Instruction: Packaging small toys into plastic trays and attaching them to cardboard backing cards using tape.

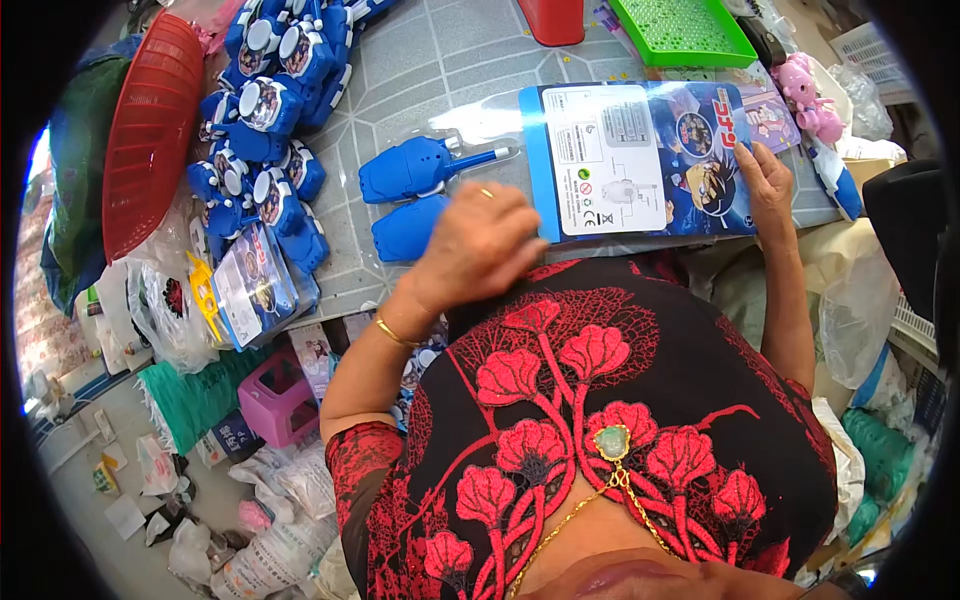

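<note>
A blue printed packaging card (690, 150), with a white panel on its left half, lies face up at the table's near edge. Clear plastic reaches out from its left side. My right hand (767, 188) pinches the card's right edge, thumb on top. Beside the card's lower left corner, my left hand (480, 240) is closed with curled fingers, slightly blurred; whatever it may hold is hidden. Just beyond that hand rests a blue plastic toy (405, 170) with a pen-like stick pointing right. A second blue toy (405, 230) lies nearer, partly covered by the hand.
Many blue and white toys (270, 105) are heaped on the table's left, near a red basket (155, 130). More printed cards (255, 280) lie below them. A green tray (685, 30), a red container (553, 20) and a pink toy (808, 100) stand at the far side.
</note>
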Motion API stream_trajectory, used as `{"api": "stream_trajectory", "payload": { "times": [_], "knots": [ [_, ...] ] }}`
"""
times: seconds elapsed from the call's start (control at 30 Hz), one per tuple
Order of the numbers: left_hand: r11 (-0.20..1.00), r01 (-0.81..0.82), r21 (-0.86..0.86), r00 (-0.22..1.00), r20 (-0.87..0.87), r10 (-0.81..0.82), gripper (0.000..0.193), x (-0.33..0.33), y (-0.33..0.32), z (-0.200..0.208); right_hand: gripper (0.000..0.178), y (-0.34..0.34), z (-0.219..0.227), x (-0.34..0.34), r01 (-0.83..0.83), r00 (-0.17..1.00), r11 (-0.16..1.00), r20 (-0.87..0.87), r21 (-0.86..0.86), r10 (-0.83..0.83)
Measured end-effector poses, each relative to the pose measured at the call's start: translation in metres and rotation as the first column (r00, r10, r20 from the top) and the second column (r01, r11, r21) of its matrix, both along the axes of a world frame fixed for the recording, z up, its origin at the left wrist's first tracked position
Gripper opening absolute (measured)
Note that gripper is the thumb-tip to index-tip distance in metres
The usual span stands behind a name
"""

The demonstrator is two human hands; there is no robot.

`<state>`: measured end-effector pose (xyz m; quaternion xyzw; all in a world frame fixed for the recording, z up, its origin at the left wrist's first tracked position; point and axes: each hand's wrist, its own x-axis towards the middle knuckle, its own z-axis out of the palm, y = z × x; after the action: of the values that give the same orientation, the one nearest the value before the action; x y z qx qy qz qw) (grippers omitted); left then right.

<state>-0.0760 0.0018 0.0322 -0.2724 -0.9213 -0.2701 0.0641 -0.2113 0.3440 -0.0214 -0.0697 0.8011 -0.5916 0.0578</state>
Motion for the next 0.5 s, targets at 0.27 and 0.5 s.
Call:
{"api": "stream_trajectory", "payload": {
  "times": [0.27,0.5],
  "knots": [
    [0.888,-0.415,-0.197,0.899,-0.237,0.368,0.048,-0.021,-0.05,-0.023,0.016,-0.002,0.002,-0.001,-0.046,0.999,0.999,-0.016,-0.02,0.046],
    [0.906,-0.35,-0.236,0.934,-0.167,0.317,0.057,-0.02,-0.049,-0.023,0.017,-0.011,0.003,-0.016,-0.045,0.987,0.987,0.147,-0.153,0.068]
  ]
}}
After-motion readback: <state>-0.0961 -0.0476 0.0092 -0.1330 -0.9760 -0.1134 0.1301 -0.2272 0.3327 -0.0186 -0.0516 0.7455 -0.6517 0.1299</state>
